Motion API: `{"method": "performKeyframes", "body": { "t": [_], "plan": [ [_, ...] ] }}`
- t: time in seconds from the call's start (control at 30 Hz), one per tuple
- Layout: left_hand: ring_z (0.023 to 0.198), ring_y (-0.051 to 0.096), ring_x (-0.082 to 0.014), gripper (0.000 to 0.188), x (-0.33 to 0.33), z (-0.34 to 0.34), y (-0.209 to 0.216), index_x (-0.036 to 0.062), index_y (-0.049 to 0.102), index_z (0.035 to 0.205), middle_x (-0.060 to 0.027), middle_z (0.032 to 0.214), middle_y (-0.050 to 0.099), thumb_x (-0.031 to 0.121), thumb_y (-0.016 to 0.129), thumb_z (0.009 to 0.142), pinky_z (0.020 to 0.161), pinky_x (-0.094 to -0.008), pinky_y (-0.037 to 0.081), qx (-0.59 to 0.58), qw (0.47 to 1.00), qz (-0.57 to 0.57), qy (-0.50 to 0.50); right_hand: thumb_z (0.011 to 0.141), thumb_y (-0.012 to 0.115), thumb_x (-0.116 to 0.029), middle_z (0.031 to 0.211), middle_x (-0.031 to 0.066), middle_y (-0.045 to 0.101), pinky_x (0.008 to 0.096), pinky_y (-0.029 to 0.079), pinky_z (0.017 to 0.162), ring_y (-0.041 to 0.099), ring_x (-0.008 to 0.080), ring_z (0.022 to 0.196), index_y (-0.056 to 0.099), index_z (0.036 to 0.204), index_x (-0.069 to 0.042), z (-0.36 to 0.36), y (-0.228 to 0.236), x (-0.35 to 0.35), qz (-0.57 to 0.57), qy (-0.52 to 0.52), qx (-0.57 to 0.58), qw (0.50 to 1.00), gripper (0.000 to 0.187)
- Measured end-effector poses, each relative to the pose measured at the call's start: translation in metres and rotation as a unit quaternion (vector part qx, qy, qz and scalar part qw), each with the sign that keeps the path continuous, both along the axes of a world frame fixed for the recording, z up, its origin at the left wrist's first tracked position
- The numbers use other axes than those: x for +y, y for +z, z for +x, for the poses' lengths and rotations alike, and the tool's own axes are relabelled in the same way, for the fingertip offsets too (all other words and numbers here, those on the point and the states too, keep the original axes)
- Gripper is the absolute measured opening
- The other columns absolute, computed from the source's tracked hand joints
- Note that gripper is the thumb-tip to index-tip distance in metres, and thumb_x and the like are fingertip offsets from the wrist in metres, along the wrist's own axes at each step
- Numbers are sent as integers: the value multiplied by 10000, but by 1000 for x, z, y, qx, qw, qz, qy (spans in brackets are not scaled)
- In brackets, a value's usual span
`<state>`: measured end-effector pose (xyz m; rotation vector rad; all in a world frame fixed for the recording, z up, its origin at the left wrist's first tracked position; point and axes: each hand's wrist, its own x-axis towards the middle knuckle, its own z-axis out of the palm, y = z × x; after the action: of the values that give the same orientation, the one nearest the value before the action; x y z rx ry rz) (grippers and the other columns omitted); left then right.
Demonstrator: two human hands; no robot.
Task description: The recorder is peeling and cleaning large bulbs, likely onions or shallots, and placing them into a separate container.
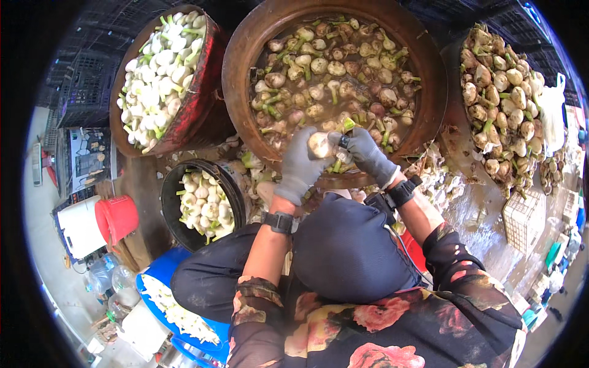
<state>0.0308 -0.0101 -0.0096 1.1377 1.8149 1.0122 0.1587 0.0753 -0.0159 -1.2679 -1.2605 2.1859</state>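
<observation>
I'm watching the left hand [300, 162] gripping a garlic bulb [318, 146] over the brown basin [237, 80]. Beside it, the right hand [372, 158] is curling its fingers; I can't tell their grip.

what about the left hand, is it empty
No, the grey-gloved left hand holds a pale bulb by the near edge of the large round tub.

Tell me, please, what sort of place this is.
It looks like a small produce-washing workspace, probably for garlic: a wide basin of bulbs in murky water, a red tub of cleaner, whiter bulbs, and a heap of brownish bulbs.
</observation>
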Motion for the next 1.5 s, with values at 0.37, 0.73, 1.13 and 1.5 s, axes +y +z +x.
{"method": "performKeyframes", "body": {
  "t": [0.37,0.73,1.13,1.5],
  "plan": [
    [898,496,-124,448,-3,-15,11,19,480,1044,-60,963,530,215,667,687,800,-245,398,-195,980,38,3,754,612,-135,679,32,566,225,407,548,504,76,617,572,776,2,-1,7,2,55,33,27,998,144],
    [421,448,-72,475,10,-7,-1,47,527,956,-32,686,561,491,445,809,336,-182,334,-232,966,-9,115,727,578,-37,777,111,593,284,432,655,567,201,742,578,900,-48,4,-17,4,128,45,82,987,173],
    [619,536,-106,409,14,-27,-1,0,581,885,-46,694,591,337,672,673,578,-255,427,99,989,-12,112,734,469,28,689,54,556,243,435,590,535,146,631,577,820,-10,8,8,0,104,24,77,991,144],
    [937,523,-185,351,-3,-37,0,-12,520,994,-98,971,565,174,643,723,838,-286,416,-439,890,119,-27,799,417,-30,778,87,559,253,459,547,536,155,638,508,829,17,92,3,16,-132,-225,127,957,106]
  ]
}}
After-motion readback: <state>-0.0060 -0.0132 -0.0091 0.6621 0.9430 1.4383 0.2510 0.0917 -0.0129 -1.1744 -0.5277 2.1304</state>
